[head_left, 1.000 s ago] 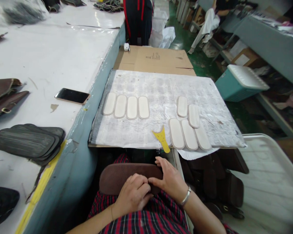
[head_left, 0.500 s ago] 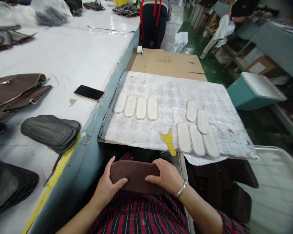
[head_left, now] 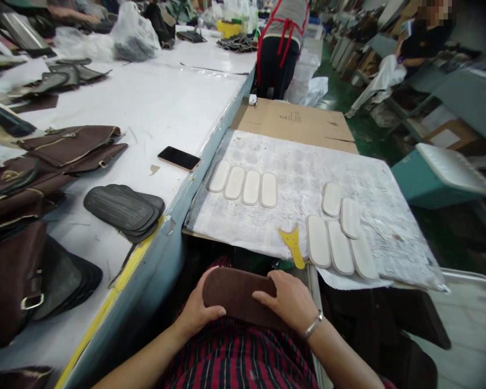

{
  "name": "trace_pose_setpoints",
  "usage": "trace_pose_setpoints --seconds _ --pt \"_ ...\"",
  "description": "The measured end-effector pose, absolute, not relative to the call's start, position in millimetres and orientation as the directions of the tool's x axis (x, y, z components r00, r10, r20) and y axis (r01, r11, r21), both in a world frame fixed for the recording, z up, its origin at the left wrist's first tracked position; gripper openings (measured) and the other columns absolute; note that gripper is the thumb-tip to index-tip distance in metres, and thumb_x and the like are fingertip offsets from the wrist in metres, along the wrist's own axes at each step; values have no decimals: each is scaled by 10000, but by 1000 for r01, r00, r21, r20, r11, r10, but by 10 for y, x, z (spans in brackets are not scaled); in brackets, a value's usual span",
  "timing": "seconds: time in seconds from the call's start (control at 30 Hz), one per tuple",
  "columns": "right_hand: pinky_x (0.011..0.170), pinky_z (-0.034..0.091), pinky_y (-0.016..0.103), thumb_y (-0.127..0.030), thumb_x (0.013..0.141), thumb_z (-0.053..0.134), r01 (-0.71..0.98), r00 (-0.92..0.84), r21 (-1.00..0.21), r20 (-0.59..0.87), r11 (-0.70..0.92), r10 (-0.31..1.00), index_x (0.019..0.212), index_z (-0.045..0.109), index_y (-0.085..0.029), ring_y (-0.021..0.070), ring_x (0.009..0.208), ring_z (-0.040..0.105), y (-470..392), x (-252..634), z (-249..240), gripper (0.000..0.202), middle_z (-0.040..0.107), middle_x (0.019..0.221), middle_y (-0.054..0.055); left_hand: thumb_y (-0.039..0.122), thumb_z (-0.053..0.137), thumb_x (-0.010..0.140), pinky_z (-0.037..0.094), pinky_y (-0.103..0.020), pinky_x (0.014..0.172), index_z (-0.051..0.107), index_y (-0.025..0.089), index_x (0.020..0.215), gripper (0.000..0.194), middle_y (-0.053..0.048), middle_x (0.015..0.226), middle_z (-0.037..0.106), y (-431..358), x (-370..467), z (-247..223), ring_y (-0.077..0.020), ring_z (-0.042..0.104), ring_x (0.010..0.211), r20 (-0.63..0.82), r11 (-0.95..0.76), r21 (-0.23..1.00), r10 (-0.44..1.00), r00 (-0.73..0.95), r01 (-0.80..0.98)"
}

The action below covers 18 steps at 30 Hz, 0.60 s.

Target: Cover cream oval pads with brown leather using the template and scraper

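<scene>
One smooth, dark brown, leather-like oblong panel (head_left: 237, 296) with rounded ends was located at the lower centre of the frame. The left hand (head_left: 199, 309) was clamped on its left end, thumb at the near edge; the right hand (head_left: 292, 300) was clamped on its right end, thumb flat on the face. Above centre, a creased whitish sheet (head_left: 291, 167) carried four flat, cream-faced oblong pads (head_left: 251, 188) in a row. Five matching pads (head_left: 319, 241) lay right of centre, beside a forked yellow piece (head_left: 293, 246).
</scene>
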State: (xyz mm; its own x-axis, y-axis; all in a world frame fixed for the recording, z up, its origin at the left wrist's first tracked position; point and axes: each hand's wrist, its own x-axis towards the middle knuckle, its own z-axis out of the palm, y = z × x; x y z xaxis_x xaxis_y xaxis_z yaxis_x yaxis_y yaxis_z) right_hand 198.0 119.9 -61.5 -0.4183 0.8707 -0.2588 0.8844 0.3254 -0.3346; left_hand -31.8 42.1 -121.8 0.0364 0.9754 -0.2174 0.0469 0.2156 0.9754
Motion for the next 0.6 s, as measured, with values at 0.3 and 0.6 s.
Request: trace_pose_setpoints --seconds 0.3,0.6 --pt "573 335 285 -596 846 300 902 -425 -250 -362 353 830 684 551 -192 195 648 576 1313 1802 -581 503 603 667 51 524 695 584 324 -460 992 234 177 1311 928 -144 1293 433 370 -359 -1220 -285 428 1177 -178 176 984 982 66 33" --pt "612 358 278 -649 750 448 822 -561 -327 -314 467 766 823 547 -182 199 730 569 1369 1368 -598 483 604 777 49 489 629 672 317 -467 992 218 170 1315 827 -142 1295 427 374 -371 -1298 -281 416 1178 -150 149 988 988 25 39"
